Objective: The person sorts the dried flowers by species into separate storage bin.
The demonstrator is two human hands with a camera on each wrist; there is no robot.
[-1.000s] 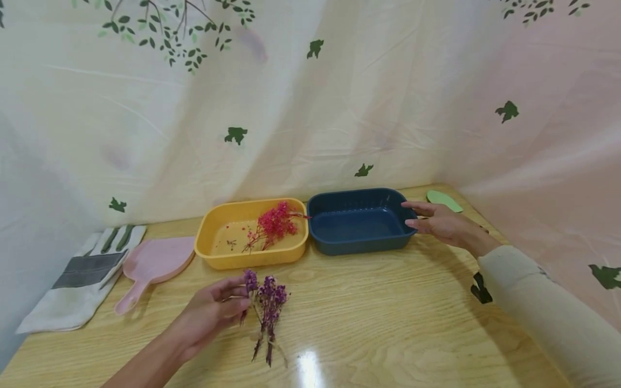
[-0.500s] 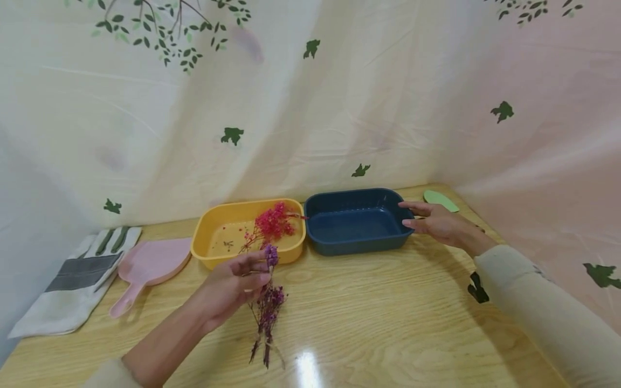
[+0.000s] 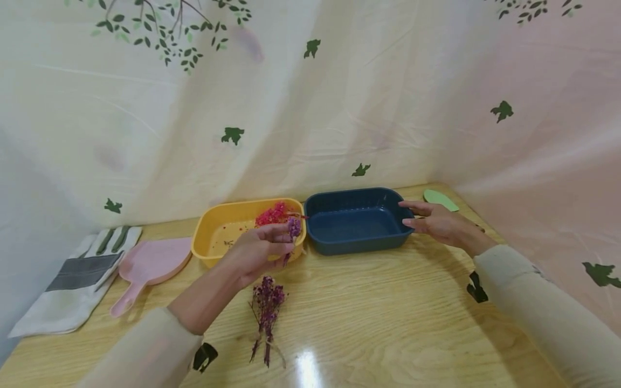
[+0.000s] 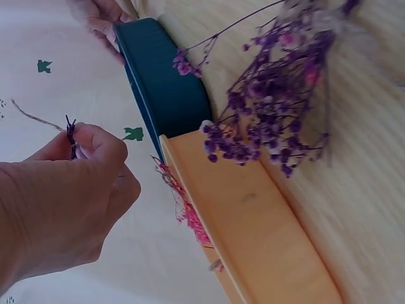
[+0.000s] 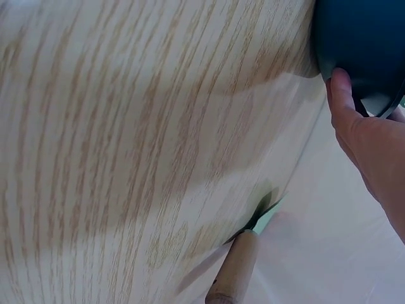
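Observation:
My left hand (image 3: 259,250) pinches a small bunch of dried purple flowers (image 3: 293,229) over the front right corner of the yellow tub (image 3: 252,261). In the left wrist view, its stem ends and a twine tail poke out above the fingertips. A second tied bunch of dried purple flowers (image 3: 268,307) lies on the table below that hand. Pink dried flowers (image 3: 271,214) rest inside the yellow tub, partly hidden by the left hand. At the right end of the blue tub (image 3: 359,247), my right hand (image 3: 439,222) grips the rim, thumb against the outer wall (image 5: 364,38).
A pink dustpan-like scoop (image 3: 152,258) lies left of the yellow tub, beside a folded white cloth with a grey band (image 3: 80,274). Behind the right hand lies a tool with a green blade (image 3: 440,200) and a wooden handle (image 5: 234,269). A printed curtain (image 3: 291,108) hangs behind.
My left hand has lifted one purple bunch off the table's left side and carried it up and right to the yellow tub. The right hand stays at the blue tub.

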